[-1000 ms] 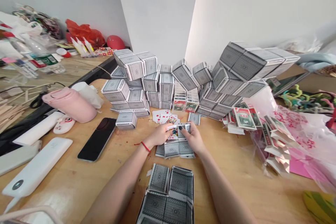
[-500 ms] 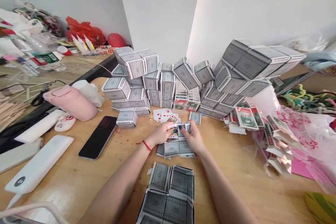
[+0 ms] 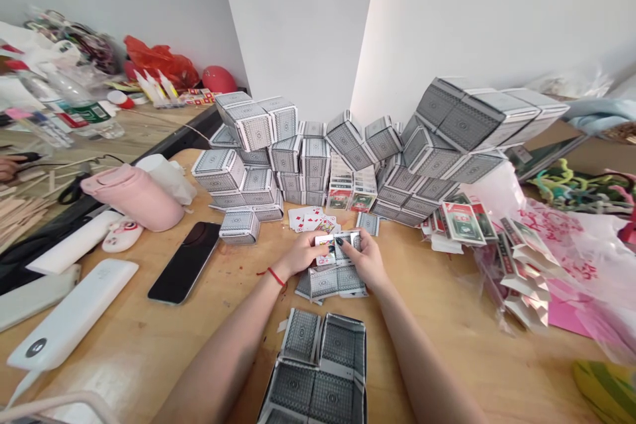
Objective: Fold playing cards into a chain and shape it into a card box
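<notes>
My left hand (image 3: 301, 255), with a red string on its wrist, and my right hand (image 3: 365, 260) grip a small packet of playing cards (image 3: 334, 249) from both sides above the wooden table. Just below my hands lies a row of grey-backed card packs (image 3: 330, 281). Several face-up cards with red diamonds (image 3: 307, 218) are spread just beyond my fingers. A grey patterned card box (image 3: 239, 226) stands to the left of them. Further grey-backed packs in an open tray-like arrangement (image 3: 318, 371) sit near my forearms.
A tall heap of grey card boxes (image 3: 303, 159) rises behind my hands. A black smartphone (image 3: 185, 262), white power bank (image 3: 73, 313) and pink bottle (image 3: 134, 197) are to the left. Green-labelled card packs (image 3: 463, 224) and plastic bags (image 3: 556, 238) are to the right. Another person's hand (image 3: 7, 167) shows at far left.
My hands stay on the card packet with only slight shifts. The view has moved a little. Another person's hand has appeared at the far left edge.
</notes>
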`<state>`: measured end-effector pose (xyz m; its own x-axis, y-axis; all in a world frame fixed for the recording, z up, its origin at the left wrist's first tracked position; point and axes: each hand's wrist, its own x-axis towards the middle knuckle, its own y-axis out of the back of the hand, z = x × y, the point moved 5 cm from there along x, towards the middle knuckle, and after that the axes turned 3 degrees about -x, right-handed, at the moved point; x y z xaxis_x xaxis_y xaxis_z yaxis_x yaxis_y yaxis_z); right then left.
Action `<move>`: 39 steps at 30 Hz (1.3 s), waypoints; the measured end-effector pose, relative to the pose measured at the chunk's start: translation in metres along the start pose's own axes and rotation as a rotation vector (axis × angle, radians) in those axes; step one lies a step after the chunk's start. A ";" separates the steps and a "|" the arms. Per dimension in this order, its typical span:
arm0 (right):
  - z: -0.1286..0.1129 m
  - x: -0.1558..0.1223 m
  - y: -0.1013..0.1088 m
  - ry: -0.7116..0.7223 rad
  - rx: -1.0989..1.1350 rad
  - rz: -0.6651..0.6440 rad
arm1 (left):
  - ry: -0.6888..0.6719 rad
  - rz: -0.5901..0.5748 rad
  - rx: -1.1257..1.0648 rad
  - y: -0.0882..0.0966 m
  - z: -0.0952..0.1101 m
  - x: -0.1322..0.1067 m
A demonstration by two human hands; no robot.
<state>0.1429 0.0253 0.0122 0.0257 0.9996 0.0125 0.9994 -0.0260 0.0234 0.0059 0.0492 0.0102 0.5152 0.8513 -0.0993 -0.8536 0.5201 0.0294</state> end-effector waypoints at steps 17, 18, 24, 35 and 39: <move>0.014 0.000 0.010 -0.337 0.443 -0.210 | 0.139 0.110 -0.229 0.020 -0.002 -0.001; 0.012 -0.001 0.010 -0.340 0.468 -0.230 | 0.148 0.087 -0.243 0.021 -0.001 -0.002; 0.012 -0.006 0.008 -0.334 0.484 -0.408 | 0.208 0.026 -0.293 0.025 -0.001 -0.004; 0.027 -0.003 0.005 -0.321 0.403 -0.407 | 0.152 -0.016 -0.201 0.021 0.000 -0.002; 0.029 -0.003 0.003 -0.322 0.353 -0.367 | 0.111 -0.032 -0.164 0.017 0.001 -0.001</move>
<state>0.1468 0.0225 -0.0164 -0.3716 0.8972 -0.2385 0.8905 0.2717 -0.3650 -0.0090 0.0572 0.0120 0.5385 0.8168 -0.2070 -0.8426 0.5207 -0.1375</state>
